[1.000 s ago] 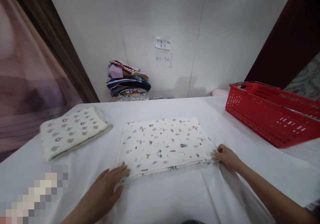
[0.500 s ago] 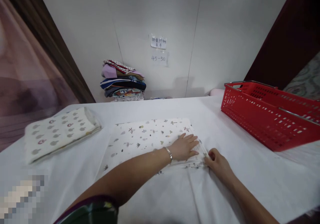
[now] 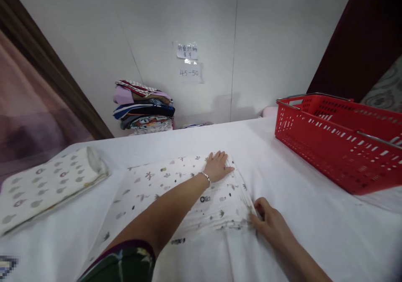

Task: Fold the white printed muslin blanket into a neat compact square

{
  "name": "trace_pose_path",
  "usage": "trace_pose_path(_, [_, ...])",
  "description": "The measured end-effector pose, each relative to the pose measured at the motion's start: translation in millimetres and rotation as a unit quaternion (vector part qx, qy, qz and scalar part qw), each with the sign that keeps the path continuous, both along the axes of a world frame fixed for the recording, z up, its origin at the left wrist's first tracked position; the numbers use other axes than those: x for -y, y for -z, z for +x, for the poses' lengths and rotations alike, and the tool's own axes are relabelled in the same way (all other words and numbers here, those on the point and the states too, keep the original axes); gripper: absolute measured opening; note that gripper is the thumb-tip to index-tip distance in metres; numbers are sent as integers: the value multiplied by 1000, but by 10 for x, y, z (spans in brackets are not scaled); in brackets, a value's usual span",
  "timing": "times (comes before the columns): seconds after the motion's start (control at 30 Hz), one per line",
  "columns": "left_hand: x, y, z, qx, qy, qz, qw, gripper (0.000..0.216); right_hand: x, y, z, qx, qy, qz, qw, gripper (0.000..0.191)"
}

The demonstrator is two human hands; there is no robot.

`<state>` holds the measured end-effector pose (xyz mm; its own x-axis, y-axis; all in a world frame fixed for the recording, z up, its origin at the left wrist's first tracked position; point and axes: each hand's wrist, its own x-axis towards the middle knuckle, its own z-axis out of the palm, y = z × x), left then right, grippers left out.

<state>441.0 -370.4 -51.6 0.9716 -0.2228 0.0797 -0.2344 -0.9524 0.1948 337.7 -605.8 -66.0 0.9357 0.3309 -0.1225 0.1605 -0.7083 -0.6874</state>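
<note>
On the table (image 3: 201,141), a patterned cloth (image 3: 216,208) is laid out in layers; its far right corner is pressed by the left hand (image 3: 216,167), fingers slightly apart; the right hand (image 3: 273,226) is placed at the near right corner, whether clamped cannot be told; layers could be skewed by uneven pulling; the red basket's (image 3: 323,148) floor is hidden, contents unconfirmed.

The left sleeve (image 3: 117,267) is dark green with pale streaks, plus a whitish-yellow patch near the hem, kinda flowery but too blurry to say. Dark purple trim (image 3: 125,244) runs round its edge. There's a slim, shiny silver bracelet (image 3: 206,178) next to the left hand (image 3: 217,166). Right forearm (image 3: 297,252) is bare as far as it shows.
</note>
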Motion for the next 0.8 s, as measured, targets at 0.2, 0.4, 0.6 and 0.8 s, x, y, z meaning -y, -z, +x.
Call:
trace_pose_path(0.2, [-39,125,234,-50,0,2,999,80,6,-49,-22,-17,-13,-20,1000,10])
trace_pose_path(0.4, [-53,132,229,-43,4,-7,999,76,10,-37,-24,-12,-11,-31,999,11])
trace_pose_path(0.6, [-26,21,277,-103,12,-25,994,76,77,39,-41,-8,-5,-47,999,22])
trace_pose_path(0.8, [-461,-109,-179,-54,4,-52,997,68,329,406,113,5,19,-71,997,37])
